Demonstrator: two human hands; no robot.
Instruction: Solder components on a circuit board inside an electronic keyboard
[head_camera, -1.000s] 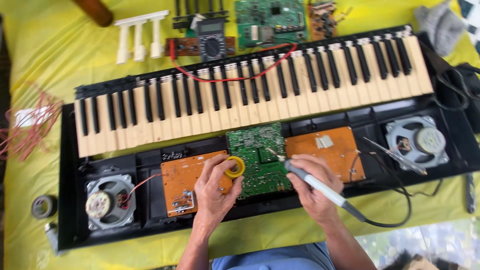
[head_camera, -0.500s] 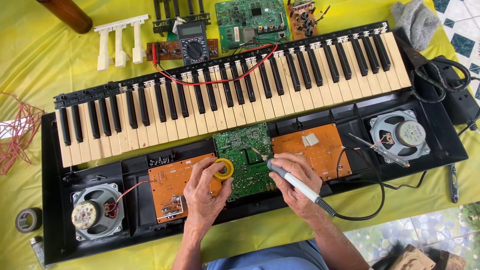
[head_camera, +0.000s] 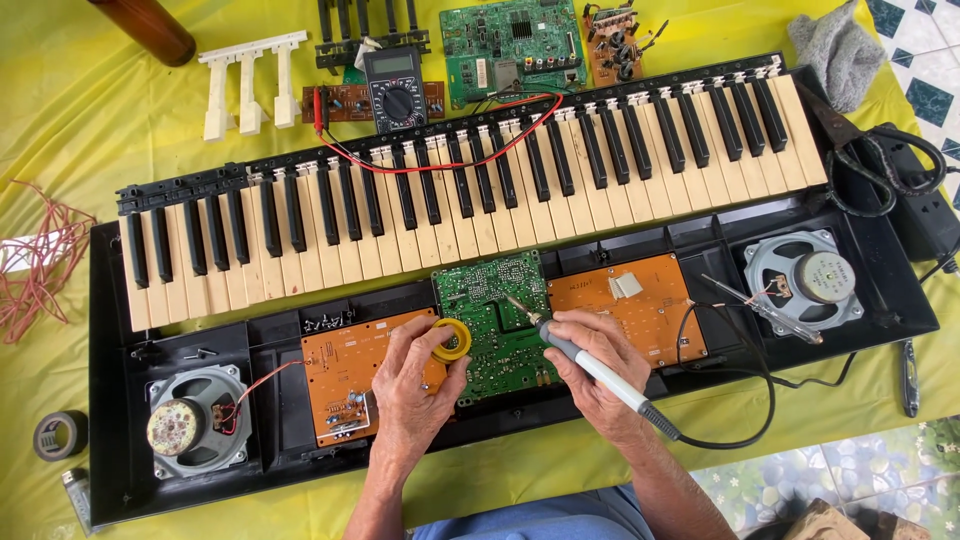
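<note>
We are gripping the soldering iron (head_camera: 600, 372) in our right hand (head_camera: 590, 365), tip on the green circuit board (head_camera: 497, 320) mid-keyboard; left hand (head_camera: 415, 375) fingers pinching a yellow solder spool (head_camera: 451, 340). Case is lying open; soldering seems underway, reassembly remaining.

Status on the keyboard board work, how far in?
Done: casing open, boards and both speakers exposed, multimeter out. In hand: right hand holds the soldering iron, tip on the green circuit board; left hand holds a yellow solder reel. Left: loose keys unfitted, casing still open.
</note>
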